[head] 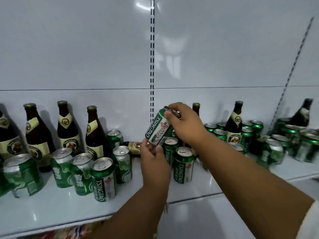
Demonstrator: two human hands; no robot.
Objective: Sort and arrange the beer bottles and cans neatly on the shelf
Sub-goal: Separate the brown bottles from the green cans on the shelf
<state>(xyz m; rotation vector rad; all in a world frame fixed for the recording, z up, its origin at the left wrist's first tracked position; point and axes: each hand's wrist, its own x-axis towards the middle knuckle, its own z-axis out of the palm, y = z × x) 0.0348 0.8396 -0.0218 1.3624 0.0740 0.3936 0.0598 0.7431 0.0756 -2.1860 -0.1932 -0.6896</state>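
Observation:
A green Tsingtao can hangs tilted above the white shelf, held at both ends. My right hand grips its top rim and my left hand holds its bottom. Below it stand two green cans, with a brown bottle lying on its side behind. Several upright brown bottles line the back left, with several green cans in front of them. On the right, one brown bottle stands among more green cans.
A slotted upright splits the white back panel. A second shelf section at the right holds blurred green cans and a dark bottle. Colourful packets show below the shelf's front edge.

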